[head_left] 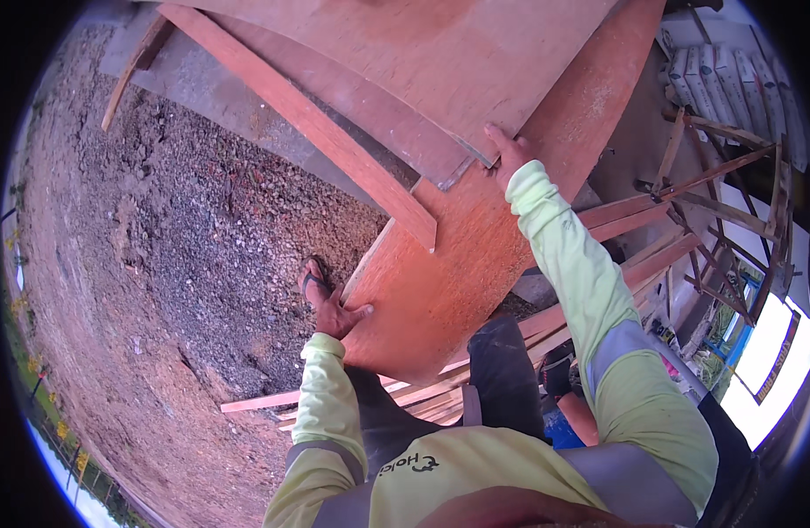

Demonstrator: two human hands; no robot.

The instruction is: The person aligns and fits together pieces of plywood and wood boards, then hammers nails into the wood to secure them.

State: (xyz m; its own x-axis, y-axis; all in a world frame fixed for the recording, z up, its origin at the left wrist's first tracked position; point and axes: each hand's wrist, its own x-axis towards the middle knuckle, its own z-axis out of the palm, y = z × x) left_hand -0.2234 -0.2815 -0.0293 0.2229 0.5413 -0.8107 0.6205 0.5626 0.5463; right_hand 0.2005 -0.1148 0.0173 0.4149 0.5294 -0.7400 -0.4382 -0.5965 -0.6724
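Note:
My left hand (336, 318) grips the near left edge of an orange-brown plywood sheet (449, 282), thumb on top and fingers hidden below the edge. Farther off, my right hand (508, 151) holds the near corner of another, paler plywood sheet (458, 62) that overlaps the first. Its fingertips rest on the top face by the corner. Between these two sheets a third brownish sheet (370, 106) shows. A long reddish wooden plank (312, 110) lies slantwise across the sheets, one end resting on the orange-brown one.
Gravelly ground (194, 229) spreads to the left, with a sandalled foot (314, 280) beside my left hand. Timber lengths (440, 396) lie under and beside my legs. At right stand a wooden frame (722, 194) and stacked pale bags (731, 84). Part of another person's limb (579, 418) shows by my right side.

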